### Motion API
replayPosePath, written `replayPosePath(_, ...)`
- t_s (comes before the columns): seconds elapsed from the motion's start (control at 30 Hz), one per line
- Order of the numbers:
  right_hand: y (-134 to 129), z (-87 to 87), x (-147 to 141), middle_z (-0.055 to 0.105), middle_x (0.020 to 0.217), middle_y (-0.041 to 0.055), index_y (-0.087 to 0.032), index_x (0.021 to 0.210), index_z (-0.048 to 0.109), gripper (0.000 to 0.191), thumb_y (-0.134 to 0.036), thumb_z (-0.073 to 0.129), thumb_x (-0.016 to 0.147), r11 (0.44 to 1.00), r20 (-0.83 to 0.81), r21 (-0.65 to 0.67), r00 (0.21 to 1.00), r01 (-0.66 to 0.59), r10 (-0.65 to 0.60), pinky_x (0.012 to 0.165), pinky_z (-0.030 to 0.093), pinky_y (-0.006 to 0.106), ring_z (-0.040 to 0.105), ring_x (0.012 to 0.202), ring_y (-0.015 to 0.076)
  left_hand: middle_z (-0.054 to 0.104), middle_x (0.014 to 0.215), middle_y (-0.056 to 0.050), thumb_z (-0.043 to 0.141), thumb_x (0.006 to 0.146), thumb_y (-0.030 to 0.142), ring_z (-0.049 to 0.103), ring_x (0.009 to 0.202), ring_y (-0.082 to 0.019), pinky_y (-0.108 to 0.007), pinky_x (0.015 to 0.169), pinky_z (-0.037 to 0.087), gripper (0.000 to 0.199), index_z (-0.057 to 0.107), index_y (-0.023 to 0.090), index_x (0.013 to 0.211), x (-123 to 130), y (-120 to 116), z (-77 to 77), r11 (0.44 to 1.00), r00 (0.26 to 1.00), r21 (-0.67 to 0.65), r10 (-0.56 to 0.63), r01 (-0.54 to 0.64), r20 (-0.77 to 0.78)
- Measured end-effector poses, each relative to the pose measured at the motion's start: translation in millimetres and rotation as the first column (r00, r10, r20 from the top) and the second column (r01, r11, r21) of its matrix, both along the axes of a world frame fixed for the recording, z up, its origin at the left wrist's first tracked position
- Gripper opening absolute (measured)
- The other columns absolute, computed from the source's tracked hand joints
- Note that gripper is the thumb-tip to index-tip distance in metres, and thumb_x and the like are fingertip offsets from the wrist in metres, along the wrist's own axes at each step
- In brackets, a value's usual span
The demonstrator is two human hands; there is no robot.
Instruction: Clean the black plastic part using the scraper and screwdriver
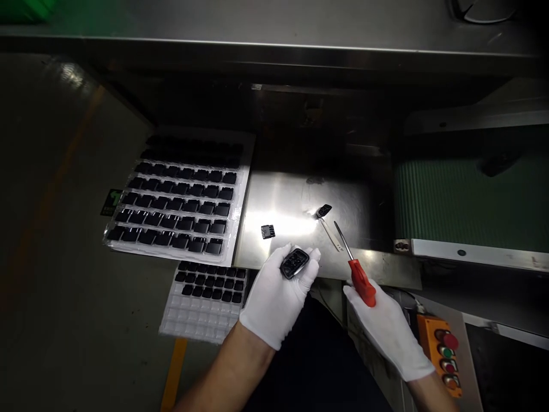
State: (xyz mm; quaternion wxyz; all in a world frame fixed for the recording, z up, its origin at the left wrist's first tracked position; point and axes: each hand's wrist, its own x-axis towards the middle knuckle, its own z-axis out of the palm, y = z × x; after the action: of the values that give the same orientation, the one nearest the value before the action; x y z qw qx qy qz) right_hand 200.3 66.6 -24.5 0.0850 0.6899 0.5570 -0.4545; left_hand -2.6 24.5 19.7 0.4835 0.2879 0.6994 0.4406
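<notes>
My left hand (281, 286), in a white glove, is closed around a small black oval part that looks like a key fob housing (294, 263), its hollow side facing up. In my gloved right hand (384, 323) is a screwdriver with a red handle (362, 283), its metal shaft pointing up and left, apart from the part. Beyond my hands, a second black housing (325, 211) lies on the metal table (283, 197), touching the end of a thin pale strip (331, 234). A small black square piece with prongs (268, 231) rests just beyond my left hand.
To the left stands a clear tray (238, 229) with rows of black pieces, above another partly filled tray (201, 320). A green conveyor belt (472, 200) carrying a dark part runs at right. An orange button box (441, 355) is beside my right wrist. A metal shelf (274, 26) crosses the back.
</notes>
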Motion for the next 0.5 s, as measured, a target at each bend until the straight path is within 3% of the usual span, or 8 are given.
replayPosePath(0.1, -3.3, -1.7, 0.9, 0.073, 0.099, 0.0005, -0.028, 0.107, 0.061, 0.026, -0.048, 0.053, 0.092, 0.999, 0.009, -0.028, 0.999, -0.040, 0.040, 0.083, 0.051, 0.033, 0.069, 0.097, 0.0218, 0.074, 0.092, -0.001, 0.067, 0.093, 0.032, 0.070, 0.085, -0.016, -0.031, 0.088, 0.060, 0.012, 0.065, 0.022, 0.087, 2.5, -2.2, -3.8, 1.000, 1.000, -0.014, 0.010, -0.009, 0.028)
replayPosePath(0.23, -5.9, -4.7, 2.6, 0.073, 0.095, -0.0006, -0.029, 0.106, 0.060, 0.027, -0.050, 0.053, 0.091, 0.998, 0.005, -0.045, 0.999, -0.043, 0.043, 0.081, 0.051, 0.033, 0.069, 0.094, 0.0219, 0.073, 0.086, 0.001, 0.070, 0.091, 0.032, 0.070, 0.080, -0.016, -0.031, 0.085, 0.061, 0.012, 0.064, 0.023, 0.085, 5.4, -3.9, -6.1, 1.000, 1.000, -0.009, 0.017, -0.017, 0.020)
replayPosePath(0.5, -11.1, -10.8, 7.6, 0.073, 0.100, -0.0015, -0.030, 0.108, 0.059, 0.027, -0.050, 0.053, 0.091, 0.998, -0.030, -0.031, 0.998, -0.058, 0.057, 0.082, 0.051, 0.033, 0.068, 0.096, 0.0211, 0.072, 0.086, -0.002, 0.068, 0.092, 0.023, 0.071, 0.080, -0.016, -0.031, 0.085, 0.062, 0.016, 0.061, 0.022, 0.077, 10.3, -2.3, -3.8, 1.000, 0.996, -0.025, 0.020, -0.018, 0.083)
